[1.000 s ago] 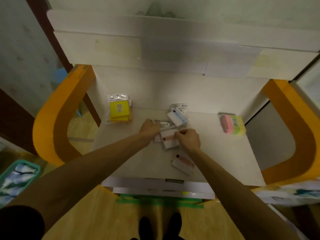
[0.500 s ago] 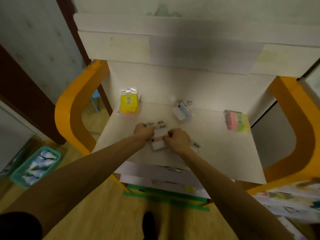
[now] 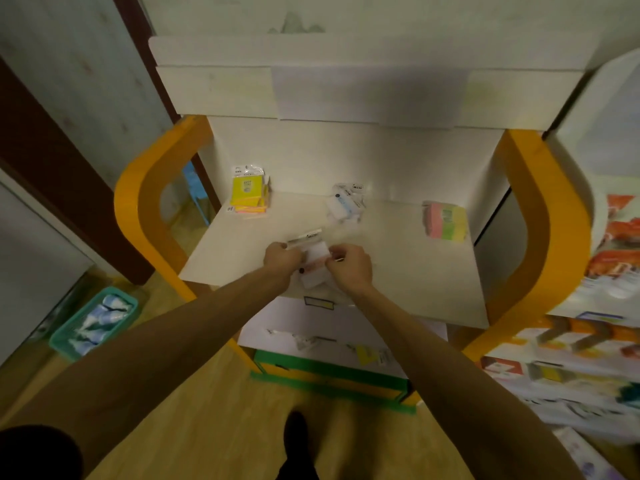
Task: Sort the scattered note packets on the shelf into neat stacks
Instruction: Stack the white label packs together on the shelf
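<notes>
My left hand [image 3: 281, 259] and my right hand [image 3: 349, 266] meet near the front edge of the white shelf [image 3: 415, 278]. Both grip a small bunch of white note packets [image 3: 314, 268] with a pink band, held between them. A thin packet edge sticks out above my left hand. At the back left stands a stack of yellow note packets [image 3: 248, 195]. A loose pile of white-and-blue packets [image 3: 344, 206] lies at the back middle. A pink, green and yellow note block [image 3: 445, 221] sits at the back right.
Orange curved side panels [image 3: 145, 209] frame the shelf on both sides. A lower shelf [image 3: 332, 337] holds small labels. A teal basket [image 3: 93, 322] of packets stands on the wooden floor at left. A rack of coloured goods [image 3: 571, 368] fills the right.
Both hands have drawn back from the middle of the shelf toward its front edge, carrying the white packets. The loose packet that lay near the front is no longer lying there.
</notes>
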